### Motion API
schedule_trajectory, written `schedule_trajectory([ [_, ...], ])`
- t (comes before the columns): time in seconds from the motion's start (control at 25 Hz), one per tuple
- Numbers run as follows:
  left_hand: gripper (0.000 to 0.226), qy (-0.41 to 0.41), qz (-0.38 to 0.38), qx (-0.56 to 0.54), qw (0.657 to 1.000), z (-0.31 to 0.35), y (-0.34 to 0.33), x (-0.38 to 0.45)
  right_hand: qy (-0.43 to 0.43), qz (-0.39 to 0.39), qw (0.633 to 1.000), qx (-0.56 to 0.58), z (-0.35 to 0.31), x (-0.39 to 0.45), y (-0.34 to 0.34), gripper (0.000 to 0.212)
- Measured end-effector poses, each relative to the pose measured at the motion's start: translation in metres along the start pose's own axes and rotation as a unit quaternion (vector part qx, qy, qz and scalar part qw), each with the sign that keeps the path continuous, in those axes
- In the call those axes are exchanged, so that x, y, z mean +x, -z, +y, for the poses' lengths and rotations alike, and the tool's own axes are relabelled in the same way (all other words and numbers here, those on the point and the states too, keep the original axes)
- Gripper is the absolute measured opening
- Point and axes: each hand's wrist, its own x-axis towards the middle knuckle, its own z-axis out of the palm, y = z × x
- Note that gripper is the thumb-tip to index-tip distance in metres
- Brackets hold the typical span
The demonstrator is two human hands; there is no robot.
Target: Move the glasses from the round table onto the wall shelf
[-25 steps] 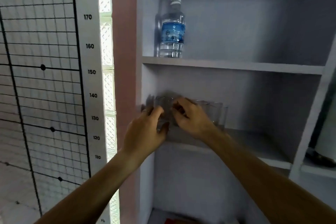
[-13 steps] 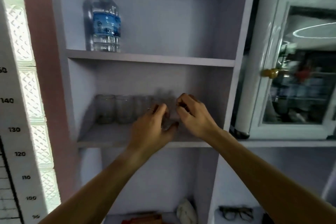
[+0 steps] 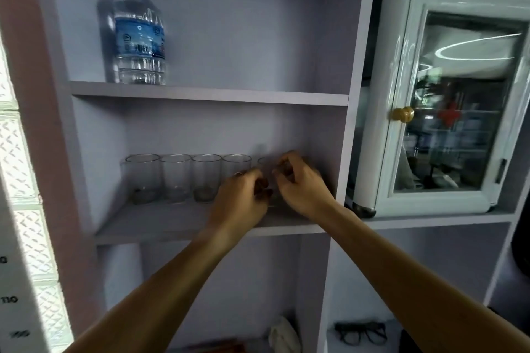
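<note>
Your glasses [image 3: 189,178] stand in a row on the middle shelf [image 3: 177,223], upright and close side by side. You can see four clear ones to the left of your fingers. A fifth glass [image 3: 265,162] is right between your two hands, at the right end of the row. Only its rim and a bit of its side show, because your hands hide most of it.

Your left hand [image 3: 242,199] is on the left side of that fifth glass, with its fingers [image 3: 252,178] curled in toward it. It also covers the lower part of the fourth glass [image 3: 236,163]. Your right hand [image 3: 301,186] is on the right side, and its fingers [image 3: 286,159] bend over the rim. Both hands look cupped around the glass, but the picture is blurry there, so you cannot tell if the fingers squeeze it or only touch it.

Just right of your right hand is the side wall of the shelf. Up above your fingers, on the next shelf, a water bottle [image 3: 139,34] stands at the left. Far to the right of your hands sits a white cabinet [image 3: 401,89] with a glass door and a gold knob [image 3: 403,114]. Well below your hands, low down on the right, lies a pair of black spectacles [image 3: 360,332].
</note>
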Motion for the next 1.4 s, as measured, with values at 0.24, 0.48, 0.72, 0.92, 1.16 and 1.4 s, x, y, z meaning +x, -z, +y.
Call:
schedule_trajectory([
  [0.24,0.014,0.032,0.008,0.002,0.999,-0.003,-0.004,0.0,-0.008,0.022,0.999,0.029,0.003,0.006,-0.004,0.024],
  [0.48,0.021,0.042,0.024,0.011,0.999,-0.005,-0.007,0.001,-0.015,0.017,0.999,0.033,0.003,0.009,-0.007,0.028],
  [0.72,0.025,0.032,0.015,0.007,0.999,-0.002,0.0,-0.002,-0.021,0.016,0.999,0.038,0.003,0.01,-0.008,0.029],
  [0.92,0.022,-0.05,0.112,0.071,0.99,-0.022,0.038,-0.011,0.029,0.05,0.996,-0.063,-0.008,0.003,-0.014,0.041],
  [1.16,0.064,0.008,0.098,0.262,0.96,-0.069,0.083,-0.031,0.081,-0.007,0.975,-0.208,-0.032,-0.006,-0.055,0.068],
  [1.4,0.082,0.036,-0.007,0.273,0.961,-0.076,0.087,-0.032,0.019,-0.052,0.971,-0.234,-0.05,-0.002,-0.059,0.071],
])
